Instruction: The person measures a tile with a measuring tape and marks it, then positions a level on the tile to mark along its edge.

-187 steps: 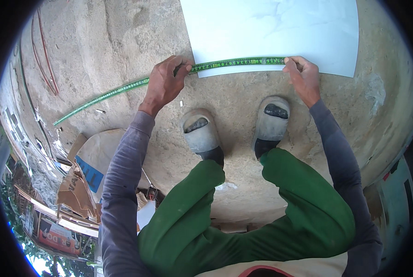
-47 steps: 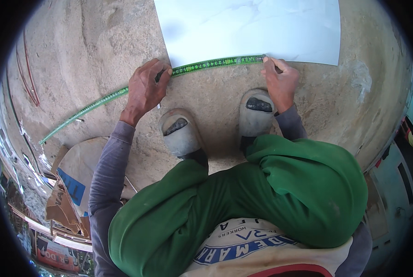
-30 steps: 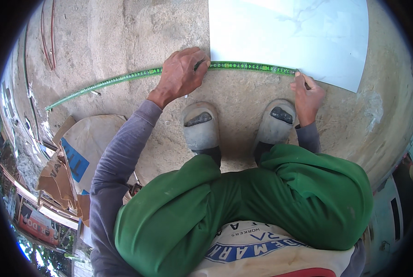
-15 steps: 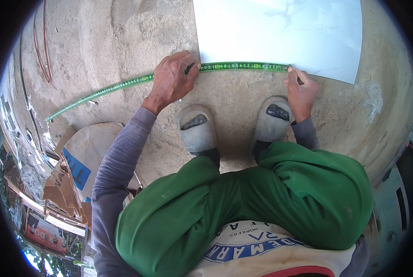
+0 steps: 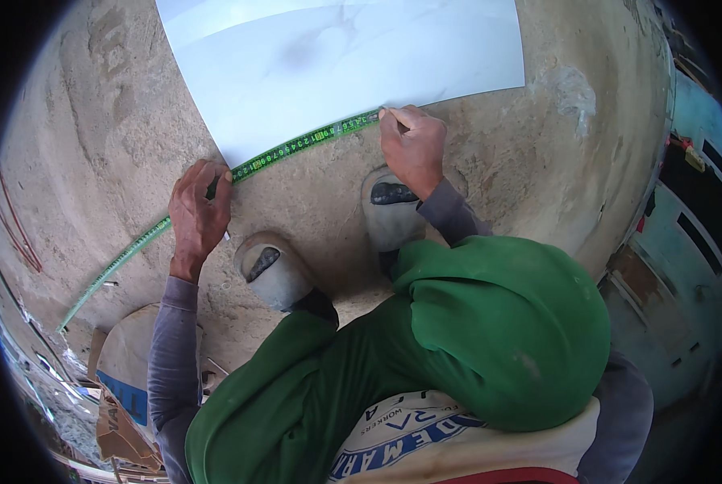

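A green tape measure (image 5: 300,143) runs along the near edge of a large white marble-look tile (image 5: 353,48) lying on the floor. My left hand (image 5: 200,206) pinches the tape at the tile's near left corner. Past that hand the rest of the strip (image 5: 119,262) trails off to the left over the concrete. With thumb and fingers closed, my right hand (image 5: 413,141) grips the tape's end against the same edge, part way along it. Whether my left hand also holds a dark object in its palm is hard to make out.
My feet in grey sandals (image 5: 272,270) are on the rough concrete floor (image 5: 312,210) just below the tape. Torn cardboard (image 5: 123,423) lies at the lower left. Thin reddish rods (image 5: 18,226) lie at the far left. A clear plastic scrap (image 5: 574,97) is right of the tile.
My view has turned, so tile, tape and hands appear farther left and tilted. Both hands keep their grip on the tape, at much the same places along the edge.
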A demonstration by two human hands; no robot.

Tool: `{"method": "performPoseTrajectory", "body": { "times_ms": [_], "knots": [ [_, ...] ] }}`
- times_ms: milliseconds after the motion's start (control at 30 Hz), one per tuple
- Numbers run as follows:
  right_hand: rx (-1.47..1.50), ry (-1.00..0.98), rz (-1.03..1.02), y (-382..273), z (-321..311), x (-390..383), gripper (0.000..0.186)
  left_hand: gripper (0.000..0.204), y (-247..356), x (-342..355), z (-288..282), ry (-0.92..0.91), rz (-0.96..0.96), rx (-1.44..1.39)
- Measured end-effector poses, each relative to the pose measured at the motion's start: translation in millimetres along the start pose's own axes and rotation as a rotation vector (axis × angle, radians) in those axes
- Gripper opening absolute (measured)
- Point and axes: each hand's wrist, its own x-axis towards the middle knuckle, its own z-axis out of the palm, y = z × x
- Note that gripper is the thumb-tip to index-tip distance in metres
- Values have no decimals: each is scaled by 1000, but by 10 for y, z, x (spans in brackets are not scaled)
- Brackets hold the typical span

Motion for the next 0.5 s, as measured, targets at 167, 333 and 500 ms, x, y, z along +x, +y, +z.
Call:
{"method": "performPoseTrajectory", "body": {
  "times_ms": [167, 333, 500],
  "knots": [
    [-5, 16, -52, -5, 16, -2, 18, 8, -6, 9, -4, 1, 13, -2],
    [-62, -20, -37, -23, -13, -22, 18, 9, -15, 28, -10, 21, 28, 20],
    [40, 51, -51, -64, 34, 1, 23, 9, 33, 26, -24, -1, 14, -1]
  ]
}}
